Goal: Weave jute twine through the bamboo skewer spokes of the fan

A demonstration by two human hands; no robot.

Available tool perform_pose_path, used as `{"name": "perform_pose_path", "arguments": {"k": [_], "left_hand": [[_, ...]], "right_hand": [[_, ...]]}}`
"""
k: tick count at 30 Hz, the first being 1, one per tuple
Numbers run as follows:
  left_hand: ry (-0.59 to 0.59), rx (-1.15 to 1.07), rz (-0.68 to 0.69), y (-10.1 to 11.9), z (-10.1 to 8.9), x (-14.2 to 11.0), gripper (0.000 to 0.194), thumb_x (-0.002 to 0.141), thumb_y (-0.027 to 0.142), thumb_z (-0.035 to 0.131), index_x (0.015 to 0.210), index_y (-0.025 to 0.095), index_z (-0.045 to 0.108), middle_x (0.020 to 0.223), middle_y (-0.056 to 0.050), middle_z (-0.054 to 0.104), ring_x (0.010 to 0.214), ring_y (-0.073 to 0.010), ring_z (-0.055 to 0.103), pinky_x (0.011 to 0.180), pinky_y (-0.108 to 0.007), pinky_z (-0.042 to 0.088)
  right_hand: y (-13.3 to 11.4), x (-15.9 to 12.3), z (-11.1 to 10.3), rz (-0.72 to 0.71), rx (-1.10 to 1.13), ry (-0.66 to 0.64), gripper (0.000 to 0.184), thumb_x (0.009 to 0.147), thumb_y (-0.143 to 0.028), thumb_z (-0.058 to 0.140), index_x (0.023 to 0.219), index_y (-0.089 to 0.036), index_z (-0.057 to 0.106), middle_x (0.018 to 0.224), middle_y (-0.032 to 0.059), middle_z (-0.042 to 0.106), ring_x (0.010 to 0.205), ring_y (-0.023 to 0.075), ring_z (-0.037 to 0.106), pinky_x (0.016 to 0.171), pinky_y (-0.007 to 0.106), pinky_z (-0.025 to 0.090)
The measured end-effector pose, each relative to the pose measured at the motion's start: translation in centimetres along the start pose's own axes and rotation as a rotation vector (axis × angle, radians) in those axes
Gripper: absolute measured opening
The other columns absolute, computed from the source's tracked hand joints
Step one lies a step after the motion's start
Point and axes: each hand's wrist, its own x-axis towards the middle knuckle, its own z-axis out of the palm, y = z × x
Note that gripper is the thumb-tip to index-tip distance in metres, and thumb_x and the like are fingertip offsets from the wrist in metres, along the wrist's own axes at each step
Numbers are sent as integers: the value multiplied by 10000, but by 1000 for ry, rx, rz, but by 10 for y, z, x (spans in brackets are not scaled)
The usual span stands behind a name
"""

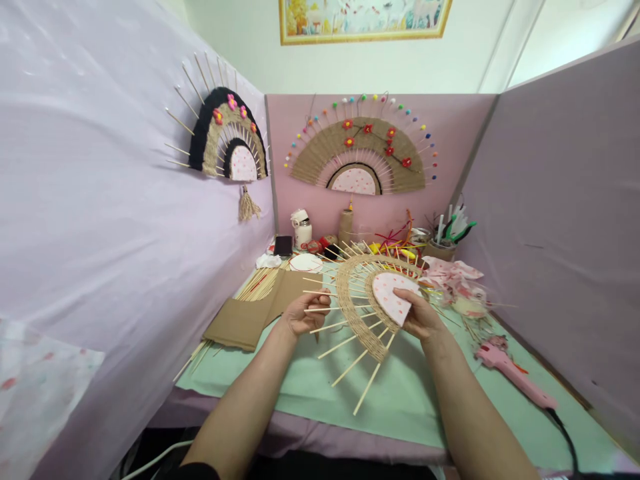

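Observation:
A half-round fan of wooden sticks woven with tan twine is held tilted above the table. Its core is a white half-disc with pink spots. My right hand grips this core at its straight edge, thumb on top. At the fan's left side, my left hand is closed with fingertips together beside the stick ends. Whatever lies between those fingers, perhaps twine or a stick, is too small to make out. Bare sticks poke out beyond the woven band.
Brown cardboard lies left on the green tabletop. A pink glue gun with a black cord rests at right. Behind stand a white bottle, a twine spool and a tool pot. Finished fans hang on the partitions.

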Motion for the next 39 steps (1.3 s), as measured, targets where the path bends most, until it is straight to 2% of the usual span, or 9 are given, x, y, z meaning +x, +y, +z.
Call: {"name": "perform_pose_path", "arguments": {"k": [5,9,13,19,26,36,39], "left_hand": [[-66,-84,34,1,-2,1,100,843,134,486,759,105,532,561,48,386,352,12,311,305,-75,201],[-61,-111,135,6,-5,0,89,855,146,482,812,103,547,552,52,406,365,5,339,333,-89,240],[-69,-102,249,12,-7,-3,70,834,145,519,850,98,569,572,47,467,374,12,338,349,-100,250],[42,94,443,16,-4,-7,134,706,178,659,797,97,603,541,56,488,381,13,308,347,-107,217],[201,388,693,17,-2,-4,191,628,232,725,695,107,597,462,83,389,369,9,257,366,-135,172],[204,433,680,15,-1,-3,203,632,239,710,636,131,538,454,86,328,388,-6,226,383,-149,148],[191,450,623,14,-2,-4,209,638,238,707,639,137,524,461,86,314,399,-12,230,390,-150,158]], "right_hand": [[-3,-2,1,1,-5,-5,262,725,-47,558,968,-134,604,868,87,728,788,221,698,735,332,588],[-7,-2,-1,-21,-7,-30,303,721,-53,564,1005,-153,594,903,73,725,855,225,686,794,345,571],[-9,-2,-3,-38,-10,13,339,720,-45,551,1038,-160,579,893,63,727,867,235,683,797,373,570],[-10,-4,0,-16,-26,27,321,726,-52,539,1031,-144,580,879,79,727,863,243,683,773,375,577],[-10,-5,-1,-14,-50,35,334,707,-45,560,1022,-156,580,882,67,728,858,235,685,780,369,577],[-13,-7,-6,-17,-121,-7,283,684,-63,590,951,-152,617,827,62,730,820,230,693,745,332,586],[-16,-9,-10,-32,-159,-27,280,673,-78,598,942,-153,620,806,61,731,795,235,696,740,344,584]]}}
